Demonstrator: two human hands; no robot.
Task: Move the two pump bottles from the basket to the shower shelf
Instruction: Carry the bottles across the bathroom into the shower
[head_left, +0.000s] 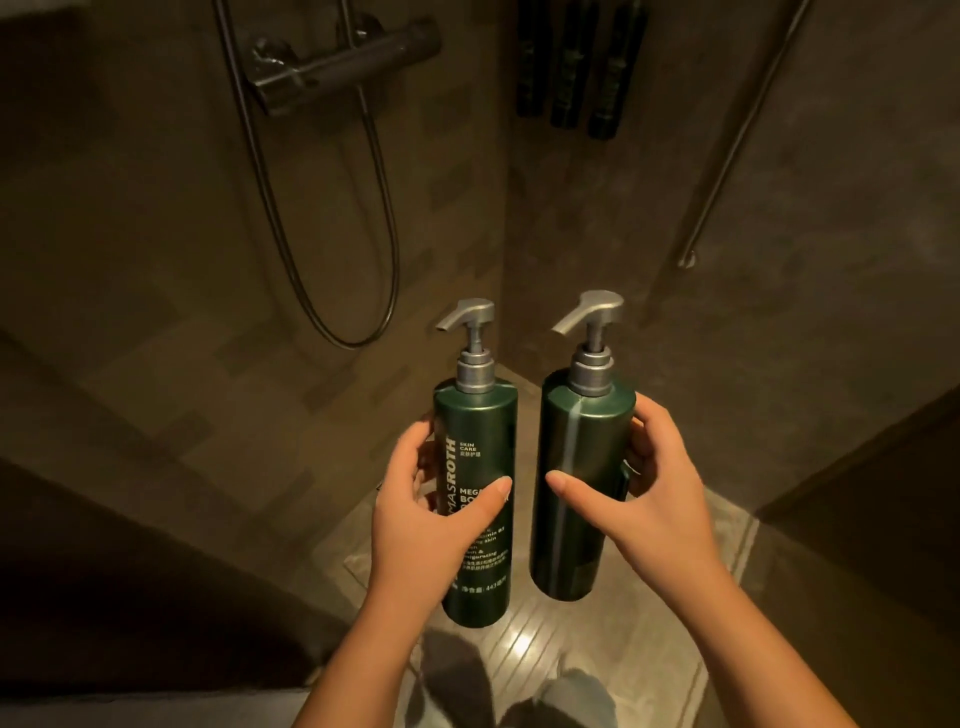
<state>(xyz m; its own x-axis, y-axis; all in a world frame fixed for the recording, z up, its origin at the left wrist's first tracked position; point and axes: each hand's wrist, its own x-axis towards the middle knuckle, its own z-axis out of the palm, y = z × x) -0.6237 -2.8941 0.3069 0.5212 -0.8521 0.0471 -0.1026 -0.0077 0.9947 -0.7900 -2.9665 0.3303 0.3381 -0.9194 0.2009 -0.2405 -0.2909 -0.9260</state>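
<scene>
I am holding two green pump bottles upright in the air over the shower floor (291, 415), side by side and just apart. My left hand (431, 519) is wrapping around the left bottle (480, 431), whose white lettering is facing me. My right hand (649, 499) is closing around the right bottle (582, 457). I cannot tell how full they are. Three dark bottles (571, 67) are hanging on the wall, near the mixer (337, 62) and its hose (384, 218).

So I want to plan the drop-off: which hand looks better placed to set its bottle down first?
No shelf is visible. The left hand and right hand hold their green pump bottles upright and level, so neither leads.
</scene>
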